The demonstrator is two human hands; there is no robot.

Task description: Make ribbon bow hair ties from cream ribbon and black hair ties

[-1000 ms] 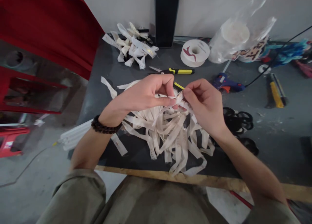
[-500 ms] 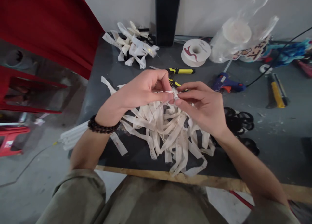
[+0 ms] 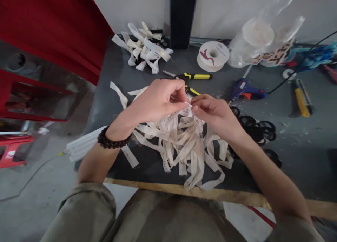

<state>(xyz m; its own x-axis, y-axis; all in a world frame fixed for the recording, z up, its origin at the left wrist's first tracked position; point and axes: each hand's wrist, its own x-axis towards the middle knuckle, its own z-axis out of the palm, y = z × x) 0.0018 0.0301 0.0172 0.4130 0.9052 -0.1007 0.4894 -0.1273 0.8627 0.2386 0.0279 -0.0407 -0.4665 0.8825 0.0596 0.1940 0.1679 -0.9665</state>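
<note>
Between my two hands is a small piece of white ribbon (image 3: 189,110), pinched at the fingertips above the table. My left hand (image 3: 164,98) closes thumb and forefinger on its left part. From the other side my right hand (image 3: 217,115) grips it with bent fingers; part of the ribbon is hidden there. Below both hands spreads a tangled heap of cream ribbon strips (image 3: 195,158) with faint printing. Just beyond my fingers lie scissors (image 3: 197,76) with black and yellow handles, partly covered by my left hand.
Finished ribbon bows (image 3: 144,49) are piled at the back left. A ribbon spool (image 3: 213,56), a blue glue gun (image 3: 246,90) with its cord, and a yellow cutter (image 3: 302,100) lie right. Black hair ties (image 3: 259,129) sit beside my right forearm. White sticks (image 3: 85,143) jut past the left edge.
My right hand has shifted slightly down, and its fingers are more curled. The ribbon piece between my hands now hangs down a little. The heap looks the same.
</note>
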